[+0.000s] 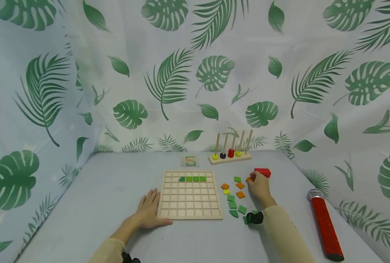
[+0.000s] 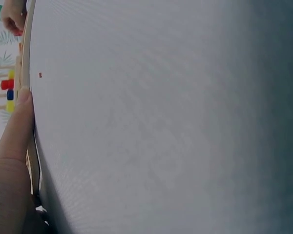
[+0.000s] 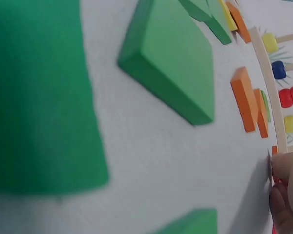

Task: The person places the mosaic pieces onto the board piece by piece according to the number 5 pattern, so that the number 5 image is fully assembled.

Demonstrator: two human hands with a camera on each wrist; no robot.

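Observation:
My left hand (image 1: 148, 210) lies flat with fingers spread at the left edge of a wooden grid board (image 1: 189, 213), its thumb along the front edge. In the second row from the far side sit a dark green quarter-round tile (image 1: 182, 179) and three light green square tiles (image 1: 196, 179). To the right, my right hand (image 1: 260, 186) pinches an orange tile (image 1: 249, 179) at the tabletop, its fingers partly covering it. Just beyond that hand is a red block (image 1: 264, 172). Several loose green, orange and yellow tiles (image 1: 240, 194) lie between the board and my right hand.
Behind the board are a small pattern card (image 1: 189, 160) and a peg stand (image 1: 231, 160) with coloured beads. A red microphone-like tube (image 1: 326, 226) lies at the far right. Leaf-printed cloth (image 1: 181, 80) hangs around the table.

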